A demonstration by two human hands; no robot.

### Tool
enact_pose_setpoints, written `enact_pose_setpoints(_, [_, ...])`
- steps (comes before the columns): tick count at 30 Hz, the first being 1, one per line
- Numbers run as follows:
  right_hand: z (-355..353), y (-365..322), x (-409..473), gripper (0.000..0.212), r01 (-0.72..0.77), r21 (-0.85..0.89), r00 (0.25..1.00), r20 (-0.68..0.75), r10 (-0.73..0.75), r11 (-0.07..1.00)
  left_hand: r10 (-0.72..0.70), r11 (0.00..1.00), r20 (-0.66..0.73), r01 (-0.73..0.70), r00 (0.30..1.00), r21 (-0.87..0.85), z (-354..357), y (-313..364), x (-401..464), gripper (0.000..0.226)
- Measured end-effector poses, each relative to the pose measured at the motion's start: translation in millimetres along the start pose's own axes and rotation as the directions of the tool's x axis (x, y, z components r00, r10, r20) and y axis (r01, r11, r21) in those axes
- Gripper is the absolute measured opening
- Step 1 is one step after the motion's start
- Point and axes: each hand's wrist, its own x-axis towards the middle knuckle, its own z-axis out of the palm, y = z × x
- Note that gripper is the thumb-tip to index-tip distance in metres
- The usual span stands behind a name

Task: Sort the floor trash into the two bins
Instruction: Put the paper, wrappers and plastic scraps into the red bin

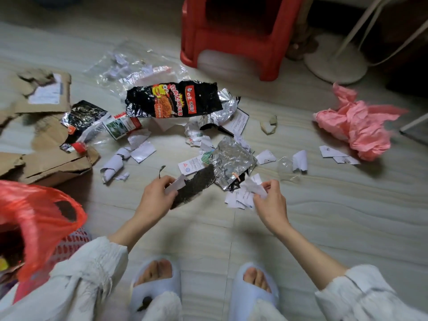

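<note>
Mid-floor litter: left hand (155, 198) pinching dark wrapper scrap (194, 186) plus paper slip; right hand (269, 200) pinching white paper scraps (243, 195). Red-bagged bin (34, 218) at floor's left edge. Risk: mixed materials in 1 grip, likely mis-sorted or dropped.

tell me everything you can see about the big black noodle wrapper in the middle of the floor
The black noodle wrapper is a crinkled, glossy foil-type packet lying flat and open on the pale floor, long side running left to right. Its printed face shows red and yellow graphics, a picture of noodles and red labels with text. The torn right end bares a silver lining. It lies over clear plastic film behind it and scraps of white paper lie in front of it. Neither hand touches it.
</note>
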Motion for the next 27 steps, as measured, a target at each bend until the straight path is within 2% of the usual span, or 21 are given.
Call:
enact_pose_setpoints(4, [-21,-62,-35,0.029,0.074,0.200,0.996,0.035,-0.082,0.977,0.068,0.995,-0.099,-0.074,0.993,-0.067,-50,16,-34,0.025])
enact_pose_setpoints(7, [-34,-117,-62,0.041,0.137,0.262,0.965,0.184,-0.189,0.955,0.110,0.978,-0.250,-0.150,0.962,-0.146,-106,22,-67,0.030])
enact_pose_setpoints(11, [-39,-209,-113,0.047,0.329,0.160,0.801,0.475,-0.365,0.931,0.064,0.963,-0.483,-0.180,0.873,-0.199,-181,-1,-120,0.047])
enact_pose_setpoints(13, [-28,-252,-143,0.048,0.399,0.169,0.718,0.554,-0.422,0.901,-0.016,0.965,-0.563,-0.135,0.826,-0.224,-209,-24,-144,0.059])
enact_pose_setpoints(15, [-6,-283,-174,0.046,0.428,0.203,0.671,0.581,-0.460,0.881,-0.088,0.957,-0.612,-0.104,0.786,-0.271,-229,-48,-169,0.068])
enact_pose_setpoints(19, [55,-307,-226,0.040,0.459,0.303,0.650,0.526,-0.548,0.835,-0.215,0.928,-0.632,-0.047,0.744,-0.370,-250,-94,-213,0.078])
enact_pose_setpoints(24, [89,-293,-228,0.037,0.438,0.286,0.652,0.552,-0.520,0.852,-0.366,0.899,-0.584,0.113,0.725,-0.423,-241,-142,-231,0.062])
enact_pose_setpoints(27, [88,-288,-227,0.046,0.413,0.290,0.598,0.629,-0.497,0.863,-0.438,0.862,-0.480,0.205,0.760,-0.462,-231,-159,-231,0.074])
